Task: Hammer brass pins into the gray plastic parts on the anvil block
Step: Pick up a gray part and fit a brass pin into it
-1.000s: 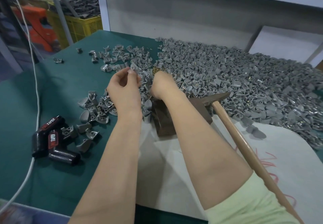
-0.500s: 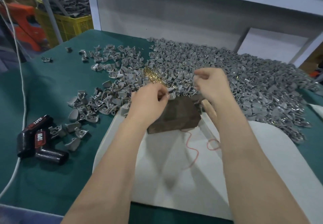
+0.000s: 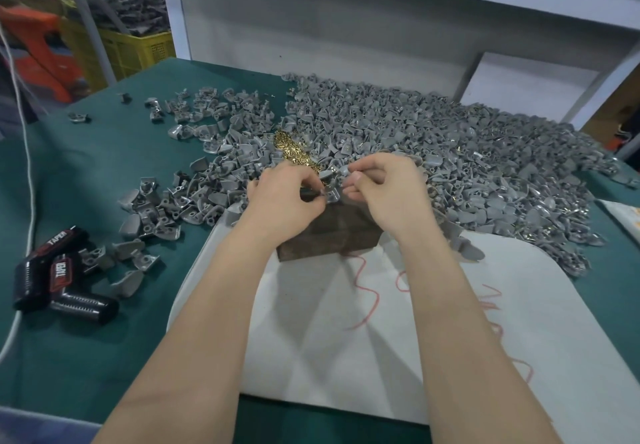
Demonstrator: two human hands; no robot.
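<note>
My right thumb and forefinger point(image 3: 357, 176) pinch the top right edge of one gray part point(image 3: 331, 180), while my left fingertips point(image 3: 320, 200), curled tight together, pinch its lower left edge; whether a pin sits between them as well is too small to tell. The part hangs between both sets of fingers, just above the far edge of the dark block point(image 3: 332, 235); whether it touches the block I cannot tell. The other fingers of my right hand point(image 3: 388, 194) fold loosely under, and my left hand point(image 3: 284, 201) is knuckled over. Both hands cover the block's top, and its near face shows below my wrists. Just beyond my left knuckles lies a small pile of brass pins point(image 3: 293, 152), set among gray pieces. A wide heap point(image 3: 467, 159) of the same parts spreads behind and to the right of the block, with a thinner scatter point(image 3: 194, 194) to its left. The block stands at the far edge of a white sheet point(image 3: 311, 339) marked with red squiggles point(image 3: 367, 291), spread over the green cloth point(image 3: 86, 173). At far left on the cloth lie black rolls point(image 3: 59, 277) lettered TAPER, a few gray parts touching them, and a white cable point(image 3: 29, 166) runs along the edge. A yellow crate point(image 3: 138, 48) stands past the table's far left corner.
</note>
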